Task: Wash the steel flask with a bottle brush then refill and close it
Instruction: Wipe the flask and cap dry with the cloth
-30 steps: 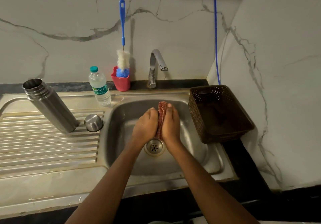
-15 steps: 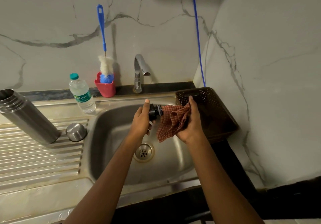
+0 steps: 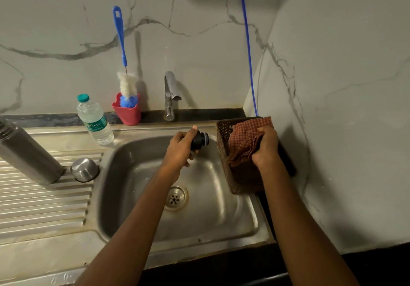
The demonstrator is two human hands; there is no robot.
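Observation:
The open steel flask (image 3: 26, 152) stands on the ribbed drainboard at far left, with its steel cup lid (image 3: 84, 169) beside it. My left hand (image 3: 180, 150) grips the flask's black stopper (image 3: 200, 140) over the sink basin (image 3: 137, 197). My right hand (image 3: 265, 147) holds a red checked cloth (image 3: 243, 139) inside the brown basket (image 3: 223, 150). The blue-handled bottle brush (image 3: 124, 68) stands in a red holder (image 3: 127, 113) at the back wall. A plastic water bottle (image 3: 95, 121) stands left of the holder.
The tap (image 3: 170, 94) rises behind the basin with no water running. A blue cord (image 3: 247, 41) hangs down the wall corner behind the basket. A marble wall closes off the right side. The drain (image 3: 175, 198) lies below my left forearm.
My hands lifted out of the basin and parted. The left one now holds the stopper bare, while the right carried the cloth rightward into the basket.

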